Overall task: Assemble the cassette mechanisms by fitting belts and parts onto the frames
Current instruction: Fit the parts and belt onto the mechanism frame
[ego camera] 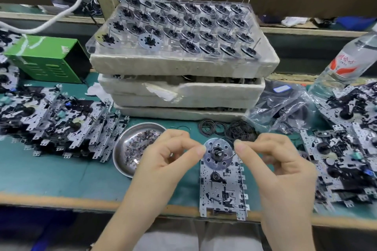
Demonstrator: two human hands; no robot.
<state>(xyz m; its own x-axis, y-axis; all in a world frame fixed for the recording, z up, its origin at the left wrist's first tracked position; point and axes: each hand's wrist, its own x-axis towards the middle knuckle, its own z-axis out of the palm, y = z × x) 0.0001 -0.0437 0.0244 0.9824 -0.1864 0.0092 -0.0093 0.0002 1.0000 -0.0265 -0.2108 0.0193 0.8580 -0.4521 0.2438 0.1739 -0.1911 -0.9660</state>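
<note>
One frame [222, 191] lay at the front edge of the table [61, 173], with one flywheel [212, 162] on its far end. My left hand [163, 161] pinched the flywheel's left rim; my right hand [279, 167] pinched one thin belt [232, 155] at its right rim. Three foam trays [179, 65] stood stacked behind.

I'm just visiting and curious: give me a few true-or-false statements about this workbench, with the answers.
1. The left hand and right hand pinch a holed disc above a metal frame. True.
2. The steel dish beside the hands is empty. False: the bowl holds many tiny rings.
3. A heap of black rubber belts lies behind the hands. True.
4. A green case stands at the right. False: the green box stands at the left.
</note>
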